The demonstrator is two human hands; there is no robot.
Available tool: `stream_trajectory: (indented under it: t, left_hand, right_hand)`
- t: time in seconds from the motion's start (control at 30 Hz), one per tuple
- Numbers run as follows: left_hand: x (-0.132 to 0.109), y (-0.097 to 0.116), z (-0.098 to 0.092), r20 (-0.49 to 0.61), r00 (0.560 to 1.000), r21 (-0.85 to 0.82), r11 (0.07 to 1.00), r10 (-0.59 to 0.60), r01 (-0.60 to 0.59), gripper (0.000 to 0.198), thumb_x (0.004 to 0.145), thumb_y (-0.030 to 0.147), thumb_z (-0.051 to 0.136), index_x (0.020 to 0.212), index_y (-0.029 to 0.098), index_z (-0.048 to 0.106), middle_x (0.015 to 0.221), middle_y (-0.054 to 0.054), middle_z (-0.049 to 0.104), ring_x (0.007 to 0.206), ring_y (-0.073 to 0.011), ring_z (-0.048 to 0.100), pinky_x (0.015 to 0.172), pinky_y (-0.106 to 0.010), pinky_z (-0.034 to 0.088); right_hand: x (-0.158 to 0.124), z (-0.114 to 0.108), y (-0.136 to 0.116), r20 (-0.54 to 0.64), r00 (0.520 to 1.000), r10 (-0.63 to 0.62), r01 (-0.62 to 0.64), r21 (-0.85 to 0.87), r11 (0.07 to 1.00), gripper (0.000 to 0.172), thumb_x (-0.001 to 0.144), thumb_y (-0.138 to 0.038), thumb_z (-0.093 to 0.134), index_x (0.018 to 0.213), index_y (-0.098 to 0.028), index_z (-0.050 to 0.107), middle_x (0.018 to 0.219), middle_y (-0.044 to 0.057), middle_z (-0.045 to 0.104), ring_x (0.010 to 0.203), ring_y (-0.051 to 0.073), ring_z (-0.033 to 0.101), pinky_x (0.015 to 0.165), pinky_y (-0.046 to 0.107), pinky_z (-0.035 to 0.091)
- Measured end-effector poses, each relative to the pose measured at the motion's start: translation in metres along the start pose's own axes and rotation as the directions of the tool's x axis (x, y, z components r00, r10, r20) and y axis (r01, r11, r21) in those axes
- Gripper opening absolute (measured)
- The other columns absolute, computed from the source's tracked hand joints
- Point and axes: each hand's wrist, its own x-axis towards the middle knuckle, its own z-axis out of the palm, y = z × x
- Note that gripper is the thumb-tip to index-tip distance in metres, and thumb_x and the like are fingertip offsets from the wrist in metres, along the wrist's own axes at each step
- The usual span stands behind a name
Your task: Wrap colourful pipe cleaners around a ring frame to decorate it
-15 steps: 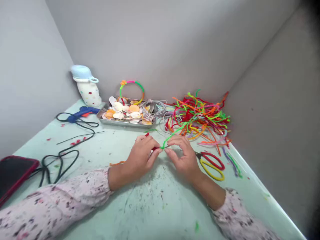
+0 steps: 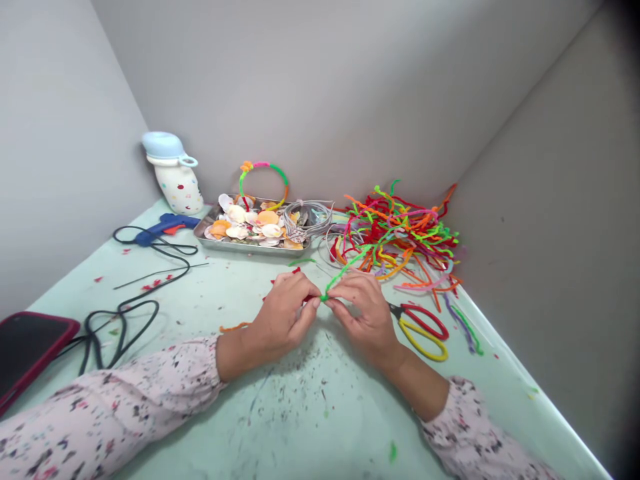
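Observation:
Near the middle of the table, my left hand (image 2: 283, 313) is closed in a pinch on a red pipe cleaner (image 2: 297, 271), whose ends poke out behind the fingers. Most of the red piece is hidden by the hand. My right hand (image 2: 369, 315) is closed too, its thumb and fingers pinching a green pipe cleaner (image 2: 345, 269) beside the left fingertips. The green one wraps at the junction between both hands, and its long fuzzy tail slants up to the right. Close to my right hand lie scissors (image 2: 423, 331) with one red and one yellow handle.
A metal tray (image 2: 240, 247) of seashells (image 2: 267, 218) holds a coloured ring (image 2: 279, 171) and grey wire coil (image 2: 313, 217). Pipe cleaners (image 2: 400, 230) heap up at right. A blue glue gun (image 2: 167, 227), black cord (image 2: 120, 309), bottle (image 2: 175, 177) and phone (image 2: 33, 350) stand left.
My right fingers have moved slightly left, closer against the left fingertips. More of the red pipe cleaner shows behind my left hand.

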Motion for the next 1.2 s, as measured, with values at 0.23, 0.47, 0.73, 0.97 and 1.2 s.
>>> stream_trajectory:
  t: [0.23, 0.47, 0.73, 0.97, 1.2]
  left_hand:
    - [0.0013, -0.0014, 0.0015, 0.008, 1.0, 0.027, 0.999, 0.018, -0.018, 0.013, 0.094, 0.018, 0.041, 0.088, 0.017, 0.053, 0.079, -0.004, 0.057, 0.079, -0.0194, 0.05, 0.079, -0.038, 0.038]
    - [0.0013, -0.0017, 0.0018, 0.004, 0.999, 0.067, 0.997, 0.033, -0.033, 0.015, 0.094, 0.019, 0.04, 0.088, 0.018, 0.053, 0.078, -0.005, 0.057, 0.078, -0.0197, 0.05, 0.078, -0.038, 0.038]
    - [0.0004, -0.0014, 0.0026, -0.019, 0.997, 0.097, 0.993, 0.073, -0.071, 0.011, 0.093, 0.017, 0.043, 0.088, 0.018, 0.053, 0.079, -0.005, 0.057, 0.078, -0.02, 0.05, 0.076, -0.038, 0.038]
    - [0.0004, -0.0012, 0.0024, -0.016, 0.995, 0.127, 0.988, 0.096, -0.093, 0.013, 0.093, 0.017, 0.041, 0.088, 0.018, 0.053, 0.079, -0.005, 0.057, 0.078, -0.0197, 0.05, 0.078, -0.038, 0.038]
    - [0.0, 0.0, 0.0013, -0.015, 0.994, 0.132, 0.985, 0.111, -0.108, 0.012, 0.093, 0.016, 0.042, 0.088, 0.018, 0.053, 0.08, -0.006, 0.058, 0.079, -0.0198, 0.051, 0.079, -0.039, 0.039]
  right_hand:
    - [-0.0005, 0.0004, 0.0022, 0.005, 1.0, 0.001, -0.001, -0.012, 1.0, 0.015, 0.084, -0.018, 0.066, 0.096, -0.026, 0.065, 0.089, 0.003, 0.065, 0.092, 0.021, 0.058, 0.086, 0.043, 0.047]
    - [0.0001, -0.0003, 0.0013, 0.015, 1.0, -0.001, 0.001, -0.007, 1.0, 0.014, 0.085, -0.017, 0.066, 0.097, -0.024, 0.065, 0.088, 0.004, 0.063, 0.092, 0.021, 0.057, 0.087, 0.043, 0.047]
    - [0.0, -0.0006, 0.0019, 0.032, 0.999, -0.002, 0.002, -0.002, 1.0, 0.011, 0.086, -0.019, 0.063, 0.096, -0.025, 0.063, 0.088, 0.003, 0.063, 0.093, 0.021, 0.057, 0.089, 0.044, 0.046]
    - [0.0013, -0.0019, -0.0008, 0.07, 0.997, 0.02, -0.021, 0.015, 1.0, 0.007, 0.088, -0.02, 0.059, 0.093, -0.024, 0.062, 0.088, 0.004, 0.062, 0.094, 0.022, 0.056, 0.092, 0.043, 0.044]
    - [0.0014, -0.0044, -0.0021, 0.083, 0.996, 0.02, -0.022, 0.029, 0.999, 0.008, 0.088, -0.02, 0.058, 0.094, -0.024, 0.061, 0.09, 0.004, 0.062, 0.096, 0.022, 0.056, 0.093, 0.045, 0.043]
